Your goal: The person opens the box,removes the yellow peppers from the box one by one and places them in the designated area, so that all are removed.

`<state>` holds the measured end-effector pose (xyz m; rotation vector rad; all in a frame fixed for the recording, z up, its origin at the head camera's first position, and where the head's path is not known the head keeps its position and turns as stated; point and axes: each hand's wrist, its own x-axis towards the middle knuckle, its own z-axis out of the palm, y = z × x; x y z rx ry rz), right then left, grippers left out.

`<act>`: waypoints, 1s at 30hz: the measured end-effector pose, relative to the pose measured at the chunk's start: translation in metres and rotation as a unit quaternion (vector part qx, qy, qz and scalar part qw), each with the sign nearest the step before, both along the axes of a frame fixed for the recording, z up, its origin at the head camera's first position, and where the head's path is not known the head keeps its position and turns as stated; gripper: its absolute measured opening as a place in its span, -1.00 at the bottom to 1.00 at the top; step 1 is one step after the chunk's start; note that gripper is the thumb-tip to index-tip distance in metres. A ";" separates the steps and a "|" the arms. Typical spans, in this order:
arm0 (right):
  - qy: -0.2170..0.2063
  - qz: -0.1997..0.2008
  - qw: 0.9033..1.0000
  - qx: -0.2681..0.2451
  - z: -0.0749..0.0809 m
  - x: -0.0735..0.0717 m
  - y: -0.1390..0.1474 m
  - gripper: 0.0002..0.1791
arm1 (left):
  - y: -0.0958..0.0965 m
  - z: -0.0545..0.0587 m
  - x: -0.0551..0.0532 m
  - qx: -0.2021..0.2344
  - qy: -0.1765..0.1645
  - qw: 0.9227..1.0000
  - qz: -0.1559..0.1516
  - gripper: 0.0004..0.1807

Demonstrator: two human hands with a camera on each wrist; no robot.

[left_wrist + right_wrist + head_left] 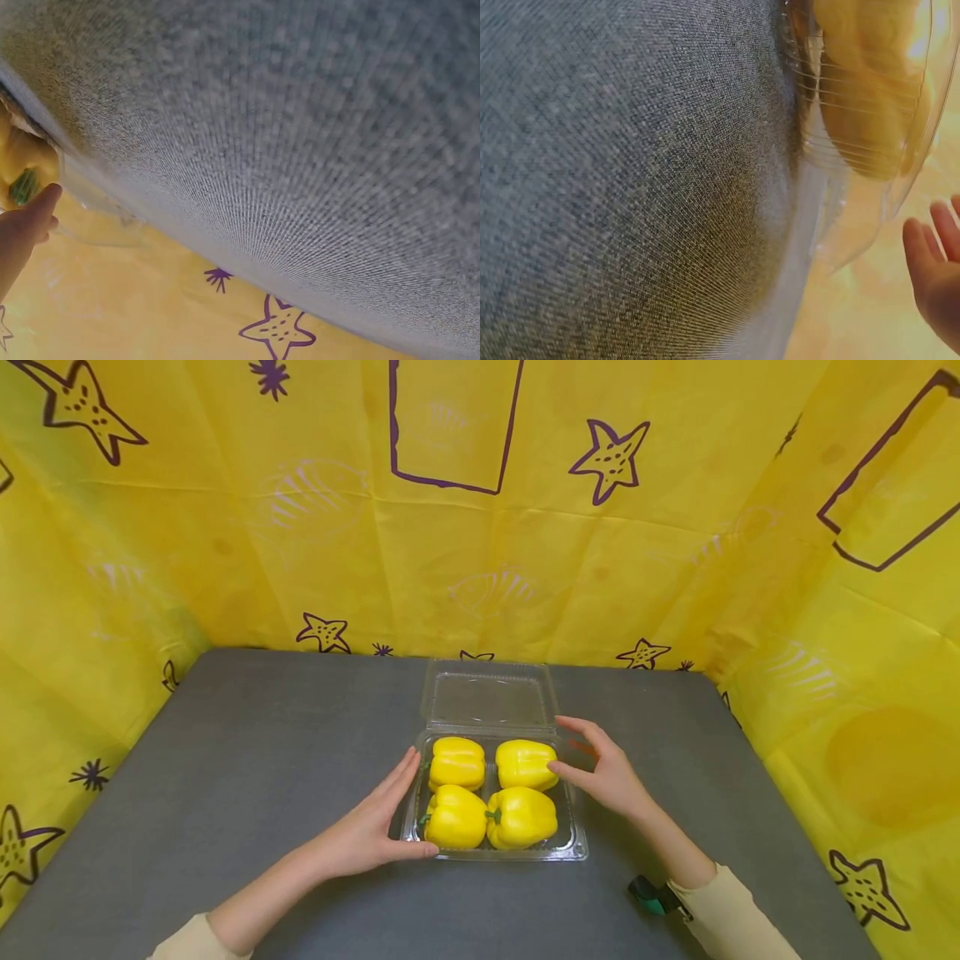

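Observation:
A clear plastic clamshell container [517,855] lies on the table with its lid [487,697] folded back, away from me. Inside sit several yellow bell peppers [522,818] in two rows, green stems showing on the front ones. My left hand [363,835] rests along the container's left side, its fingers extended and the thumb at the front left corner. At the right side, my right hand [611,777] has its fingers spread by the lid hinge, and its thumb tip overlaps the back right pepper [525,763]. Right fingertips [913,229] look straight in the right wrist view.
The grey table [262,760] reaches a yellow curtain [480,552] printed with starfish and fish, which hangs behind and at both sides. A dark and green strap [651,896] shows at my right sleeve.

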<state>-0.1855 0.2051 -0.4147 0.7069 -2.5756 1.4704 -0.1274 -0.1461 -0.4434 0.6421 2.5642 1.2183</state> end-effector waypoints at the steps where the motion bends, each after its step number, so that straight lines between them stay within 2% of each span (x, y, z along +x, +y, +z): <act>1: 0.006 0.009 1.000 0.017 -0.004 -0.001 0.001 -0.29 | 0.000 0.000 -0.001 -0.002 0.002 1.000 -0.002 0.33; 4: 0.016 0.030 0.998 0.062 -0.015 -0.004 0.005 -0.24 | -0.001 -0.001 -0.003 -0.013 0.013 1.000 -0.006 0.35; 9: 0.033 0.055 0.992 0.112 -0.018 -0.007 0.007 -0.22 | -0.003 0.000 -0.006 -0.038 0.029 0.999 -0.014 0.39; 17: 0.038 0.084 0.985 0.147 -0.014 -0.011 0.007 -0.23 | -0.004 0.003 -0.012 -0.069 0.045 0.996 -0.032 0.41; 30: 0.027 0.103 0.976 0.190 -0.014 -0.016 0.009 -0.20 | -0.003 0.000 -0.016 -0.101 0.053 0.993 -0.034 0.39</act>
